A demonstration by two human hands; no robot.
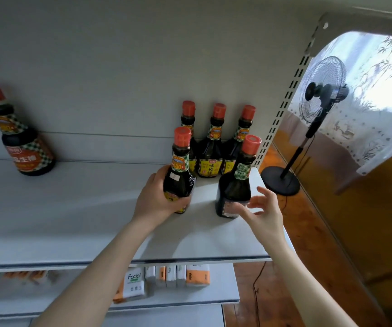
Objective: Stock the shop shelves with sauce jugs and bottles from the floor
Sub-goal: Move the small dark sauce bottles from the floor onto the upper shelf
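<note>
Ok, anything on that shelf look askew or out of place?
Nothing spilled or tipped. The front right bottle by the right hand seems to show its back label, while the back row faces forward. A lone bottle stands far left, apart. The left hand grips the front left bottle, upright.

Three dark sauce bottles [213, 142] with red caps stand upright in a row against the back panel, at the right end of the white shelf [72, 220], yellow labels facing out. Just in front of them stands the front-left bottle [180, 171], same kind, its label turned aside. My left hand [157, 199] grips its lower body. The front-right bottle [236, 180] is upright near the shelf's right edge, green neck label, back label towards me. My right hand [263, 208] is spread at its base, perhaps touching. A lone bottle [20, 133] with an orange-red label stands well apart, far left.
</note>
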